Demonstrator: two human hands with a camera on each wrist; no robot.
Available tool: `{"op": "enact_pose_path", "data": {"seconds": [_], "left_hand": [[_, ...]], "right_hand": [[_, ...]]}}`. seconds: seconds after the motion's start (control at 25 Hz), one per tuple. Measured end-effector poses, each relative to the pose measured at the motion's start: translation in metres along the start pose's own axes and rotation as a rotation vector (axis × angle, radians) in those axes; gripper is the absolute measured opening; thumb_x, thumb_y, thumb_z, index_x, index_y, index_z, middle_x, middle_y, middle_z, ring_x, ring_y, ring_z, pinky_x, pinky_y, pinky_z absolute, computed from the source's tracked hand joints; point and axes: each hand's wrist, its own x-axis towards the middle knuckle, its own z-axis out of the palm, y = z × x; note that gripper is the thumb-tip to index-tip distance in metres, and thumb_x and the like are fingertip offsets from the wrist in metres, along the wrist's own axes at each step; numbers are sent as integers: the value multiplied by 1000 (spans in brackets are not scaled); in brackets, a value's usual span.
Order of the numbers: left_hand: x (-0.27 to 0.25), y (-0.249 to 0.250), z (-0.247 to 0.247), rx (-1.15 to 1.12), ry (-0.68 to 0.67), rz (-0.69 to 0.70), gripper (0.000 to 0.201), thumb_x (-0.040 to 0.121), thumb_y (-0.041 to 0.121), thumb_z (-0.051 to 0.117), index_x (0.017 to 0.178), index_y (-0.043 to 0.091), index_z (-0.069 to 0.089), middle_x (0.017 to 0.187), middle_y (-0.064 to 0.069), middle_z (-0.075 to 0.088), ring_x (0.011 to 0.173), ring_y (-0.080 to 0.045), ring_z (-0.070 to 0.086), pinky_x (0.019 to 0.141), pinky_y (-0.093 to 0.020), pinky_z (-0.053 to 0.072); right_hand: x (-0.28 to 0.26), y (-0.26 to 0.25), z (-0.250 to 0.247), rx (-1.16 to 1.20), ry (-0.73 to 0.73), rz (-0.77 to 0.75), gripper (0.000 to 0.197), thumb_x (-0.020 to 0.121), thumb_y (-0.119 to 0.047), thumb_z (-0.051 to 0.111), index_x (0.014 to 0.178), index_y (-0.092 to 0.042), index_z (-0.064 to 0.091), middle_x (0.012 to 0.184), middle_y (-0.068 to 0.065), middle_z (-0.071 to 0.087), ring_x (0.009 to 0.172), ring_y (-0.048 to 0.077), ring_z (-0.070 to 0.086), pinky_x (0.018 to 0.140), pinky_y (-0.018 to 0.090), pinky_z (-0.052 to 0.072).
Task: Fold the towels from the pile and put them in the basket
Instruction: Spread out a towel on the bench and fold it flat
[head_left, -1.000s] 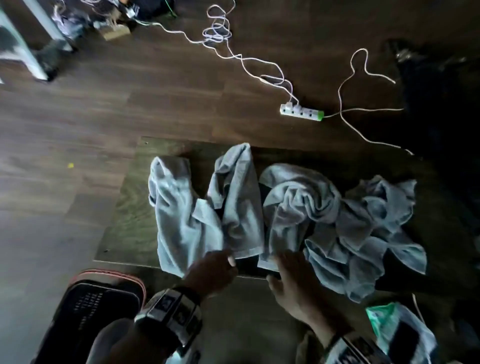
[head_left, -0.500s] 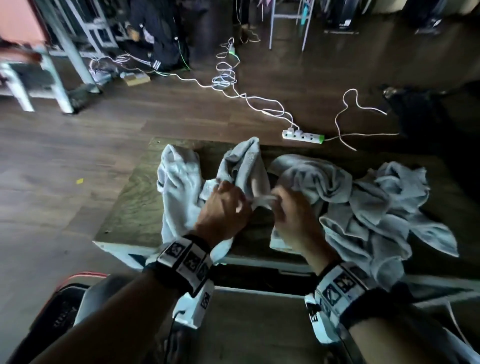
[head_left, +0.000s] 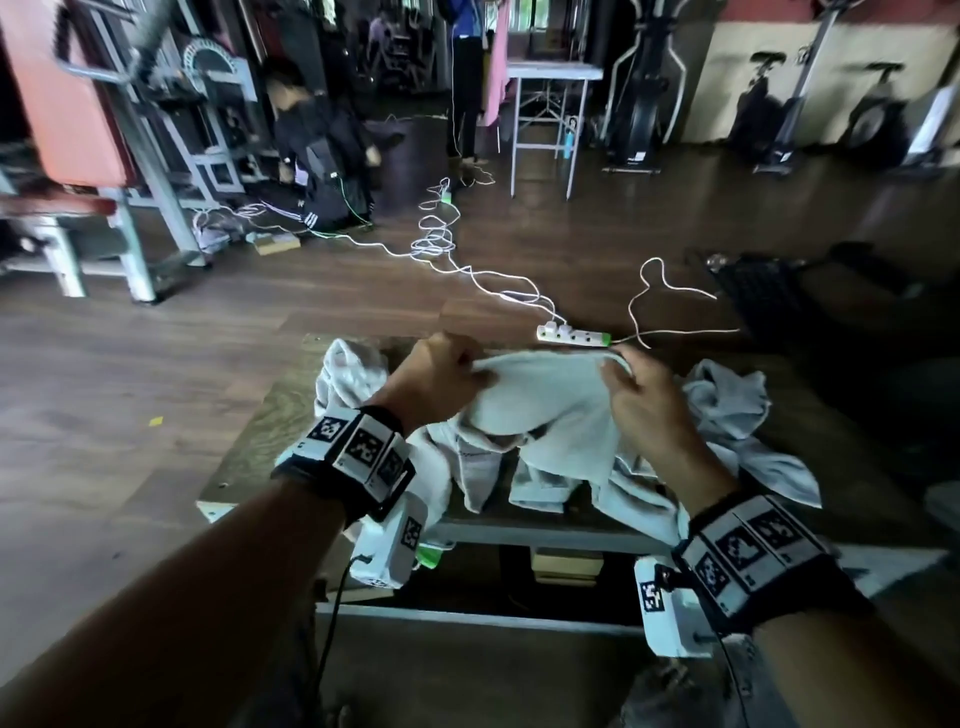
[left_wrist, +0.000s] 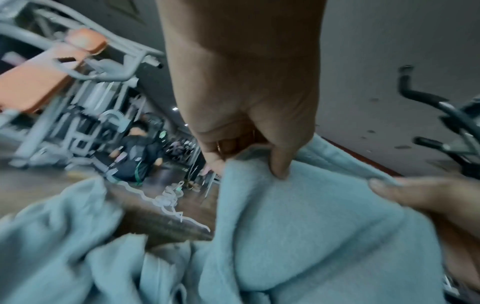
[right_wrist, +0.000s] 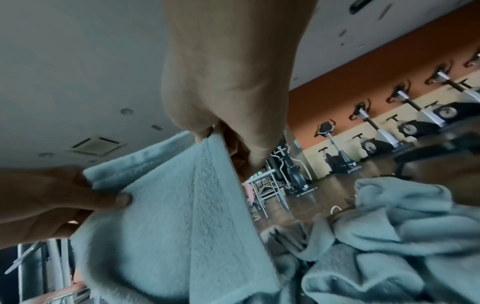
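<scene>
1. While my left hand (head_left: 441, 371) and right hand (head_left: 641, 400) each pinch the top edge of one towel (head_left: 545, 400), it hangs lifted over the table (head_left: 249, 441).
2. Crumpled towels (head_left: 727, 410) lie beneath and beside it.
3. Beyond, a power strip (head_left: 573, 334) and white cables (head_left: 436, 239) lie on the floor.

Towel pile (head_left: 737, 410) crowding table (head_left: 260, 431) right; left edge bare.

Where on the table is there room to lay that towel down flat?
The bare dark wooden tabletop left of the crumpled pale grey-blue towels, bordered by the table's left edge, looks free. The middle and right are crowded with towels. Both the left hand and right hand grip the lifted pale towel.
</scene>
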Motion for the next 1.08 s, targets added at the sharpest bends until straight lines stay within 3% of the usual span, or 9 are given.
{"op": "enact_pose_path", "data": {"seconds": [0.12,0.2,0.32,0.4,0.52,0.64,0.8,0.96,1.08], "left_hand": [[-10,-2,11,-88,161,-67,40,87,20,68,58,20,41,46,12,39,43,2,39,46,-15,32],[-14,10,17,-211,75,26,29,89,13,64,65,21,49,52,12,51,49,7,47,52,-17,38],[-14,24,22,-241,-46,183,13,78,10,62,77,23,58,68,3,61,63,-4,53,58,-23,42],[-8,16,22,-70,37,171,14,74,12,60,78,25,60,63,5,59,62,-7,55,58,-22,38],[-3,-12,17,69,177,-63,6,80,20,60,79,16,64,70,-8,65,71,-28,60,61,-28,40],[1,-30,16,-30,207,-164,27,88,30,50,64,17,45,64,-15,54,66,-34,54,60,-28,33],[6,-1,23,-219,139,62,20,100,24,50,83,15,46,58,6,49,51,0,46,56,-21,36],[19,14,28,-237,-22,251,22,90,34,63,81,14,58,70,3,62,66,-7,57,68,-30,49],[20,-12,24,-63,38,209,20,77,33,68,80,15,62,65,1,59,63,-20,55,62,-34,49]], "right_hand": [[-13,4,-2,-61,-60,-29,26,90,-23,63,116,-22,61,106,4,69,100,23,65,82,26,44],[-20,-4,8,-14,-170,-104,41,80,-34,70,119,-28,58,99,-1,68,90,16,65,84,32,52],[-16,-21,19,-169,-218,-223,29,82,-38,65,107,-25,64,92,-5,71,85,15,67,81,38,54],[-9,-30,14,-199,-135,-189,19,88,-30,61,103,-19,66,94,1,73,89,21,67,83,39,53],[4,-36,-4,-110,105,-36,20,96,-24,56,105,-9,65,104,13,71,100,28,65,82,29,44],[16,-31,-16,-169,170,59,26,95,-26,56,114,-8,60,114,16,67,110,33,61,84,31,42],[9,-28,4,-469,-97,-211,70,79,-39,70,141,-25,43,135,4,52,125,31,44,108,37,30],[18,-37,22,-644,-105,-296,24,82,-50,50,87,-29,58,91,-3,59,97,30,58,81,41,49],[26,-47,8,-448,-17,-170,6,87,-30,53,89,-25,55,79,0,64,77,29,60,66,38,51]]}}
